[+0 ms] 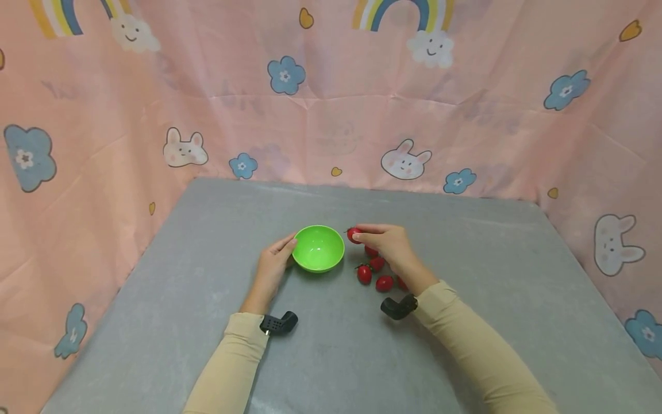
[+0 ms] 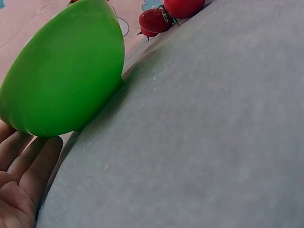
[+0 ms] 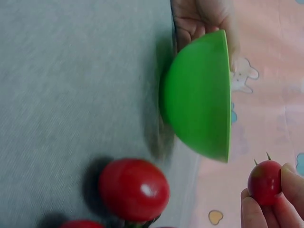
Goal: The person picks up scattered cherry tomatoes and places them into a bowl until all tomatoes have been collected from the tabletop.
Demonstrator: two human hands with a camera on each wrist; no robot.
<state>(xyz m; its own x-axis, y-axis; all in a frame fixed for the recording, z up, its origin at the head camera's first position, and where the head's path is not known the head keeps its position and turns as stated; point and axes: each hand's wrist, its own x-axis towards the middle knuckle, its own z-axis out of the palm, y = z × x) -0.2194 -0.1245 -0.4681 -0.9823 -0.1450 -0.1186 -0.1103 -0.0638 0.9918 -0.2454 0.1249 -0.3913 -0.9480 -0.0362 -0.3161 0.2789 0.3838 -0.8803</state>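
Note:
A green bowl [image 1: 318,248] stands on the grey table, its bare inner surface showing. My left hand [image 1: 273,267] holds it from the left, thumb at the rim and fingers against the outer wall [image 2: 66,71]. To the right of the bowl, my right hand [image 1: 387,244] pinches a red cherry tomato [image 3: 265,182] between thumb and fingers, raised off the table, its green stem pointing away from the fingers. Beneath and in front of that hand lie several more cherry tomatoes [image 1: 384,283], some partly hidden by it.
The grey table [image 1: 331,356] reaches back to a pink printed curtain [image 1: 320,121], which also hangs along both sides. A black wrist camera [image 1: 279,324] sits on the left wrist, another black camera [image 1: 399,307] on the right.

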